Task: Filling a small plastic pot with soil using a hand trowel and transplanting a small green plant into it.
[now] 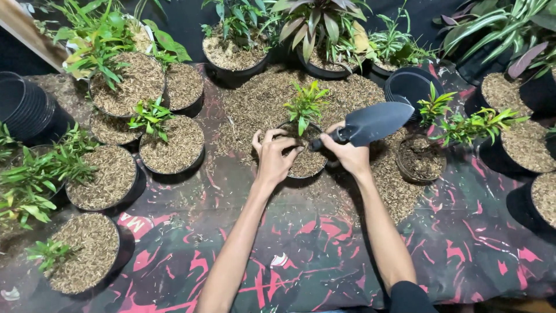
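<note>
A small black pot (pixel 313 165) filled with brown husk holds a green seedling (pixel 305 107) at the centre. My left hand (pixel 273 157) rests on the husk at the pot's left rim, fingers spread beside the stem. My right hand (pixel 346 152) sits at the pot's right rim and grips the handle of a dark grey trowel (pixel 373 123), whose blade points up and to the right, above the husk pile (pixel 260 101).
Several husk-filled black pots with seedlings stand at the left (pixel 174 145) and right (pixel 515 142). A partly filled pot (pixel 420 157) sits right of my hand. Stacked black pots lie at far left (pixel 26 110) and behind the trowel (pixel 411 86). A black-and-pink sheet (pixel 313 249) covers the ground.
</note>
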